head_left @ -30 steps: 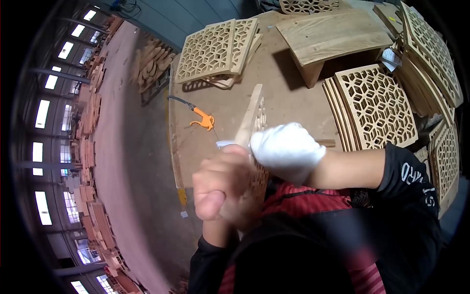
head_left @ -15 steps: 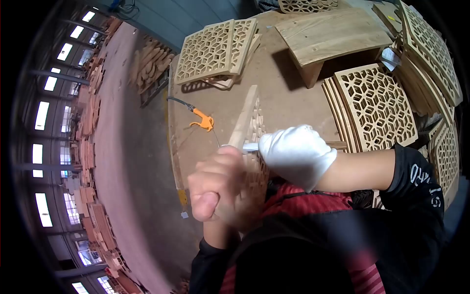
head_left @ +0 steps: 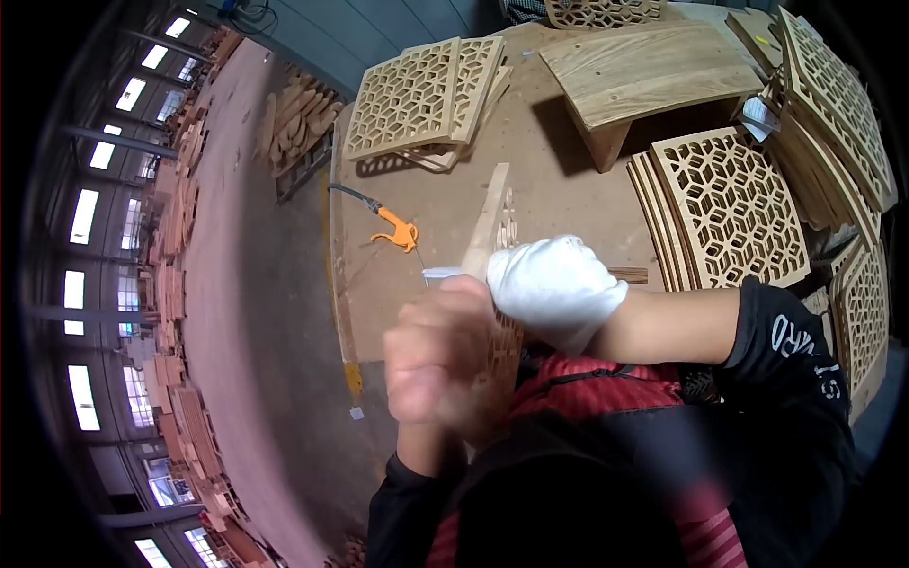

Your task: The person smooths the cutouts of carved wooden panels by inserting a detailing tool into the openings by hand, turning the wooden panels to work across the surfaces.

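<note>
My left hand (head_left: 431,355), bare and blurred, is closed at the near end of a pale wooden lattice panel (head_left: 488,213) that stands on edge. My right hand (head_left: 557,284), in a white glove, is closed around a thin stick just right of this panel. The stick's brown wooden end (head_left: 630,275) sticks out behind the glove. Left of the panel shows a whitish flat tip (head_left: 441,273), in line with the stick. Whether the stick passes through an opening in the lattice is hidden by my hands.
An orange air blow gun (head_left: 400,232) with a hose lies on the brown worktable (head_left: 559,213). Lattice panels (head_left: 402,99) are stacked at the back left, with more stacks (head_left: 729,208) at the right. A low wooden stand (head_left: 653,71) occupies the back right.
My right hand and the stick have moved left, so the whitish tip reaches farther past the panel. My left hand has shifted slightly right. The whole view has moved a little.
</note>
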`<state>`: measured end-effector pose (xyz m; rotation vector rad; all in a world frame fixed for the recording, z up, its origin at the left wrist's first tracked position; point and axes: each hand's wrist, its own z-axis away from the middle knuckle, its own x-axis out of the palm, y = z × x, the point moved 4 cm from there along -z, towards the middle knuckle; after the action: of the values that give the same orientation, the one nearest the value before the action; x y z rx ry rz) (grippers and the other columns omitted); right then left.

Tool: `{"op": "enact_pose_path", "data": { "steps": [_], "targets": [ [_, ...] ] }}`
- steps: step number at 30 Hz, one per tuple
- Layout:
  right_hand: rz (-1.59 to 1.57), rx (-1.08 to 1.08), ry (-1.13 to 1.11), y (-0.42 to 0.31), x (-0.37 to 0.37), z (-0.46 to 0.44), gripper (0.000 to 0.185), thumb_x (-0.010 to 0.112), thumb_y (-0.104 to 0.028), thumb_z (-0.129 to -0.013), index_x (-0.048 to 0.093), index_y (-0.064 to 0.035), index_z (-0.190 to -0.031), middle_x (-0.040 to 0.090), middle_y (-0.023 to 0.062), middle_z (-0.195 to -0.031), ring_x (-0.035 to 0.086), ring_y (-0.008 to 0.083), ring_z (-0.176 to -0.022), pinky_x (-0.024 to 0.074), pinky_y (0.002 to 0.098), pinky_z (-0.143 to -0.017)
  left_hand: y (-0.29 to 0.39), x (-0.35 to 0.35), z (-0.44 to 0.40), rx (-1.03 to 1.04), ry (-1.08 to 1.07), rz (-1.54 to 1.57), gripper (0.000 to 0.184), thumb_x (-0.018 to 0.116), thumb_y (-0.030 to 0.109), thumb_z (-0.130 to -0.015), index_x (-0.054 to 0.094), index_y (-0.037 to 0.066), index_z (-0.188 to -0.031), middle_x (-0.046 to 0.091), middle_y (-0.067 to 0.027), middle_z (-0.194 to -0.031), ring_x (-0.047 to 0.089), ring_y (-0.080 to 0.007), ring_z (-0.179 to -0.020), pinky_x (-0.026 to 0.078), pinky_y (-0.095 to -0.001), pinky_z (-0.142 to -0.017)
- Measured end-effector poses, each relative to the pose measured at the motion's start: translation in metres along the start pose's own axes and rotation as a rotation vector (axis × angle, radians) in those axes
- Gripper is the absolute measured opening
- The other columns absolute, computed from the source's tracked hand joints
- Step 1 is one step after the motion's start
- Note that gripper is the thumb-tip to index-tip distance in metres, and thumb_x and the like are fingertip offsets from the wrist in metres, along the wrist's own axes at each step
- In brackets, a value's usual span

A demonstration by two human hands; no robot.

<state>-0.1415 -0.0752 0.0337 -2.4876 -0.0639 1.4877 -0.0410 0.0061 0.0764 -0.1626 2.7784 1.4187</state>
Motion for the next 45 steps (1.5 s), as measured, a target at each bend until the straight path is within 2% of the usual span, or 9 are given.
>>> {"op": "enact_pose_path", "data": {
  "steps": [3,5,10,18,24,28,33,37,45],
  "targets": [
    [0.264,0.072,-0.092,-0.011,-0.009,0.005,0.016,0.06,-0.021,-0.078,0.052,-0.0086,-0.073,0.055,0.0062,-0.056,0.058,0.0215,-0.047,0.0437,0.0338,-0.04,0.0,-0.008,0.007,0.028,0.042,0.072,0.033,0.048,0.031,-0.069,0.046,0.007,-0.046,0.047,-0.007,-0.046,0.042,-0.0224,-0.044,0.039,-0.0356,-0.061],
    [0.114,0.134,-0.124,0.0,-0.004,0.01,0.017,0.061,-0.022,-0.078,0.052,-0.0082,-0.073,0.055,0.007,-0.057,0.059,0.0218,-0.047,0.0441,0.0346,-0.04,0.001,-0.016,0.01,0.022,0.05,0.112,0.032,0.048,0.031,-0.064,0.047,0.004,-0.047,0.047,-0.0092,-0.048,0.044,-0.0241,-0.046,0.038,-0.0366,-0.06],
    [-0.139,-0.004,0.056,0.002,0.004,-0.001,0.018,0.06,-0.022,-0.079,0.052,-0.0071,-0.075,0.055,0.008,-0.056,0.06,0.0224,-0.05,0.0454,0.0384,-0.042,-0.002,-0.007,0.002,-0.007,0.056,0.079,0.032,0.048,0.032,-0.064,0.046,0.005,-0.047,0.049,-0.0086,-0.048,0.043,-0.023,-0.045,0.037,-0.0358,-0.061],
    [0.125,0.172,-0.217,0.008,-0.011,0.002,0.012,0.067,-0.013,-0.072,0.063,-0.0036,-0.079,0.064,0.0105,-0.065,0.067,0.0264,-0.06,0.0529,0.0368,-0.054,-0.004,-0.016,0.003,0.021,0.066,0.093,0.032,0.048,0.031,-0.068,0.043,0.009,-0.045,0.048,-0.005,-0.046,0.043,-0.0204,-0.044,0.036,-0.0344,-0.06],
    [-0.161,0.067,-0.084,0.005,-0.004,0.002,0.013,0.063,-0.017,-0.079,0.061,-0.0038,-0.08,0.063,0.013,-0.063,0.066,0.0294,-0.058,0.0518,0.0394,-0.051,-0.008,-0.014,-0.003,0.018,0.013,0.139,0.032,0.047,0.029,-0.069,0.042,0.01,-0.044,0.046,-0.0042,-0.043,0.041,-0.0201,-0.043,0.037,-0.0349,-0.06],
    [-0.005,0.298,-0.424,0.024,-0.032,0.029,0.027,0.062,-0.03,-0.087,0.067,-0.0044,-0.084,0.065,0.0141,-0.064,0.067,0.0325,-0.06,0.0536,0.0404,-0.056,-0.005,-0.035,0.006,0.034,0.151,0.093,0.041,0.045,0.033,-0.079,0.042,0.013,-0.043,0.044,-0.003,-0.041,0.038,-0.0188,-0.042,0.039,-0.0354,-0.066],
    [-0.11,0.363,-0.295,0.034,-0.039,0.035,0.031,0.06,-0.034,-0.093,0.058,-0.0043,-0.083,0.065,0.0153,-0.063,0.067,0.0346,-0.062,0.053,0.0442,-0.058,-0.003,-0.053,0.017,0.058,0.156,0.085,0.039,0.047,0.028,-0.094,0.053,0.013,-0.059,0.056,-0.0027,-0.054,0.053,-0.0195,-0.06,0.042,-0.0395,-0.09],
    [-0.252,0.392,-0.464,0.025,-0.034,0.033,0.029,0.062,-0.03,-0.092,0.058,-0.0016,-0.09,0.067,0.0186,-0.071,0.068,0.0378,-0.069,0.0538,0.0429,-0.065,0.003,-0.057,0.026,-0.012,0.325,0.004,0.047,0.039,0.039,-0.105,0.051,0.015,-0.066,0.053,-0.0001,-0.059,0.053,-0.0189,-0.067,0.042,-0.0425,-0.095],
    [-0.402,0.424,-0.44,0.024,-0.018,0.025,0.035,0.048,-0.034,-0.099,0.06,-0.0031,-0.089,0.066,0.0205,-0.073,0.065,0.0414,-0.072,0.0508,0.0494,-0.067,0.004,-0.048,0.028,0.053,0.333,0.087,0.041,0.052,0.048,-0.096,0.046,0.017,-0.069,0.046,0.0022,-0.064,0.042,-0.0163,-0.068,0.035,-0.0379,-0.098]
  ]
}}
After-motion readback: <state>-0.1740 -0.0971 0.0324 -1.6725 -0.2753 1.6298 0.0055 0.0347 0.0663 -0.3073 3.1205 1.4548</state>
